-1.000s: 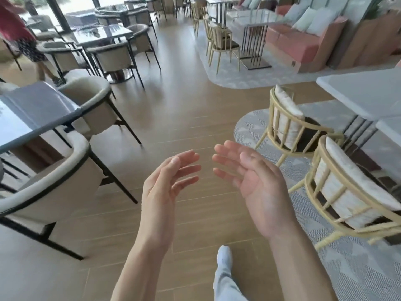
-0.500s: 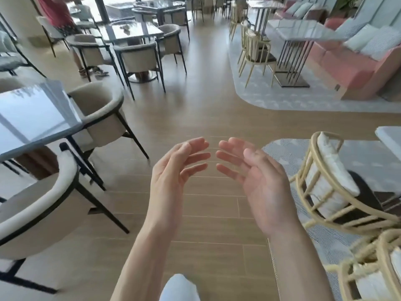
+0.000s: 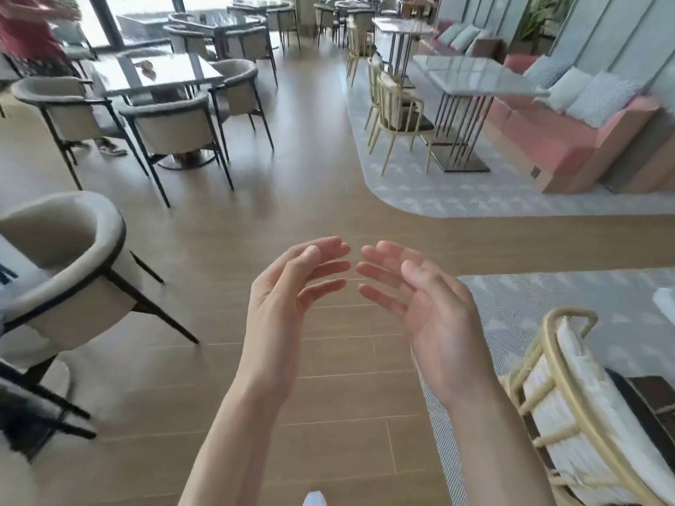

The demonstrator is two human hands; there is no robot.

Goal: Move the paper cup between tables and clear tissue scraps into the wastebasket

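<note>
Both my hands are raised in front of me over the wooden floor, palms facing each other. My left hand (image 3: 288, 290) has relaxed, slightly bent fingers and holds nothing. My right hand (image 3: 423, 304) is likewise empty, its fingertips a small gap from the left hand's. On the glass table (image 3: 182, 73) at the back left lies a small brownish object (image 3: 148, 65), too blurred to identify. I see no paper cup, tissue scraps or wastebasket.
Beige armchairs with black legs (image 3: 62, 264) stand at the left. A cream wooden chair (image 3: 584, 403) is at the lower right on a grey rug. A marble table (image 3: 475, 78) and pink sofa (image 3: 555, 136) stand back right. A person in red (image 3: 25, 31) walks at the far left.
The view has swung and advanced along the wooden floor, so the far tables look nearer. My hands have stayed raised and empty, drawing slightly closer together.
</note>
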